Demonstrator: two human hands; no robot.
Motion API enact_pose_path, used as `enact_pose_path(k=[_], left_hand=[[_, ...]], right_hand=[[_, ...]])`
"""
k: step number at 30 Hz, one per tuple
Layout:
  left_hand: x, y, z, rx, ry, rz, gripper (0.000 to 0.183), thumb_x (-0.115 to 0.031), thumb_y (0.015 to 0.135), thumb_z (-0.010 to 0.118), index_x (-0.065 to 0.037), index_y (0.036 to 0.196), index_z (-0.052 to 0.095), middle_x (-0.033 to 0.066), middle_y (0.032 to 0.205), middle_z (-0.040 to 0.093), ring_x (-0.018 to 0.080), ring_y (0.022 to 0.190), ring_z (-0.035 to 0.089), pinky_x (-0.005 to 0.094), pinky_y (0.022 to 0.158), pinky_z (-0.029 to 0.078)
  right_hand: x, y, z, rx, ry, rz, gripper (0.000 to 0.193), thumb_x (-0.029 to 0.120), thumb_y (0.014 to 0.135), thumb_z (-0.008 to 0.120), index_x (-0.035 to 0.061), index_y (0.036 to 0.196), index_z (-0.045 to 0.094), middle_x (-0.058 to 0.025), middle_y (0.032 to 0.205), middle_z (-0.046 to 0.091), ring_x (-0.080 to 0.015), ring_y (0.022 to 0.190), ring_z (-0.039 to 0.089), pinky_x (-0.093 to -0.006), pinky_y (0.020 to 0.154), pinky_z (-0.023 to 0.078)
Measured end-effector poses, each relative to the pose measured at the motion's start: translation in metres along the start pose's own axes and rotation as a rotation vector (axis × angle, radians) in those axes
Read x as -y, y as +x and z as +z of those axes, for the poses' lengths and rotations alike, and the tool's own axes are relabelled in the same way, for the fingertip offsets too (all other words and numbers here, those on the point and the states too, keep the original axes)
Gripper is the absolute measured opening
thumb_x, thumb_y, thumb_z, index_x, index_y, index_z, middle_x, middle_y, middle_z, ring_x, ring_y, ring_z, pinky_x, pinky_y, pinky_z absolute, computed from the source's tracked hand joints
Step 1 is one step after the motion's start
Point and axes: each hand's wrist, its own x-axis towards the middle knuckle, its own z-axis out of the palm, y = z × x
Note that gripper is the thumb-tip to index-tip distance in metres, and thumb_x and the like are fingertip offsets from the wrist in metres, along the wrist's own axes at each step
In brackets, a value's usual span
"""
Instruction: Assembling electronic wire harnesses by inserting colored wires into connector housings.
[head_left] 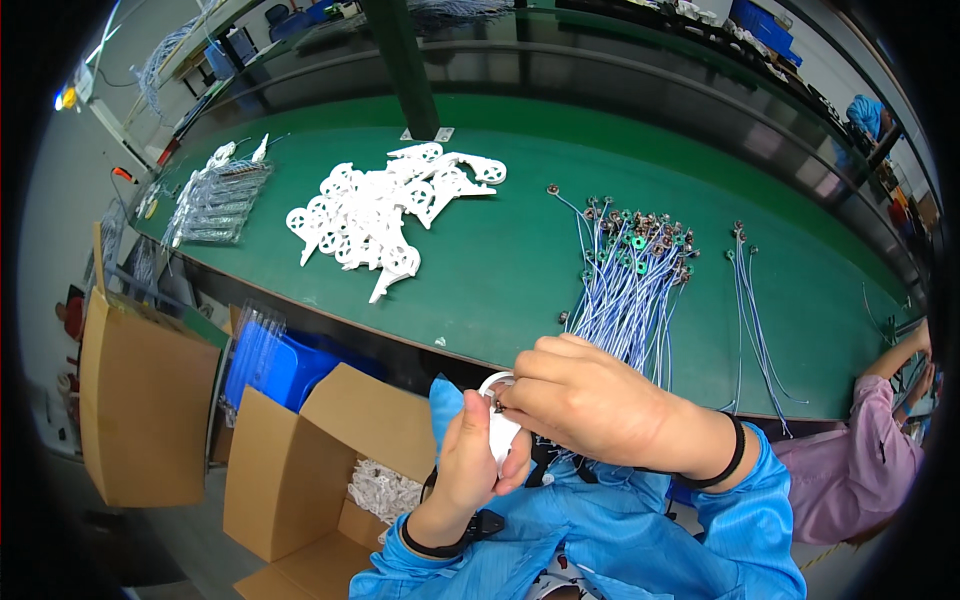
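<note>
My left hand [468, 465] is closed around a white plastic housing [503, 432] with a rounded ring-like top, held at the table's near edge. My right hand [590, 395] comes over it from the right, its fingers pinched at the ring end. A small dark, metallic-looking bit shows between the fingertips; most of it is hidden by the fingers. Beyond my right hand lies a bundle of blue and white wires [625, 310] with small round metal and green parts at their far ends. Further left is a pile of similar white plastic housings [365, 215].
A smaller wire bunch [752, 310] lies right on the green table [520, 260]. Clear-bagged parts [220, 205] sit at the far left. Open cardboard boxes [265, 480] and a blue bin [285, 365] stand below the edge. A co-worker in pink [850, 460] works at right.
</note>
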Motion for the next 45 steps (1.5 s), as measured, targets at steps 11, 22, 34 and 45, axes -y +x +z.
enact_pose_path(k=[11, 22, 34, 45], left_hand=[[-0.013, 0.004, -0.007, 0.06, -0.114, -0.107, 0.061, -0.057, 0.098, 0.016, -0.005, 0.107, 0.047, 0.0026, 0.044, 0.036, 0.0091, 0.027, 0.029, 0.0225, 0.027, 0.023], [-0.009, 0.004, -0.004, 0.027, 0.009, -0.078, 0.064, -0.056, 0.099, 0.016, -0.002, 0.105, 0.048, 0.0024, 0.045, 0.037, 0.0088, 0.029, 0.03, 0.0223, 0.028, 0.025], [-0.01, 0.01, -0.002, -0.015, -0.015, -0.114, 0.058, -0.052, 0.1, 0.019, -0.003, 0.101, 0.049, 0.0026, 0.046, 0.038, 0.0085, 0.03, 0.031, 0.0217, 0.028, 0.025], [-0.003, 0.015, -0.018, 0.082, -0.131, -0.138, 0.059, -0.055, 0.099, 0.017, -0.005, 0.099, 0.049, 0.0019, 0.044, 0.036, 0.0082, 0.028, 0.028, 0.0219, 0.026, 0.022]], right_hand=[[-0.016, 0.005, -0.013, 0.124, 0.212, 0.035, 0.024, 0.015, 0.085, 0.062, 0.0026, 0.105, 0.062, -0.012, 0.087, 0.055, -0.0304, 0.089, 0.057, -0.0378, 0.079, 0.046], [-0.01, 0.008, -0.011, 0.087, -0.048, -0.121, 0.027, 0.011, 0.075, 0.064, 0.003, 0.101, 0.062, -0.0051, 0.083, 0.054, -0.0218, 0.077, 0.054, -0.0321, 0.07, 0.043], [-0.014, 0.01, -0.006, 0.125, -0.123, -0.135, 0.014, 0.01, 0.071, 0.058, 0.0014, 0.083, 0.058, -0.0074, 0.08, 0.053, -0.0231, 0.079, 0.054, -0.0332, 0.074, 0.045], [-0.015, 0.009, -0.001, 0.116, -0.058, -0.076, 0.013, 0.01, 0.076, 0.061, 0.0008, 0.085, 0.06, -0.0091, 0.08, 0.054, -0.0256, 0.082, 0.055, -0.0345, 0.075, 0.046]])
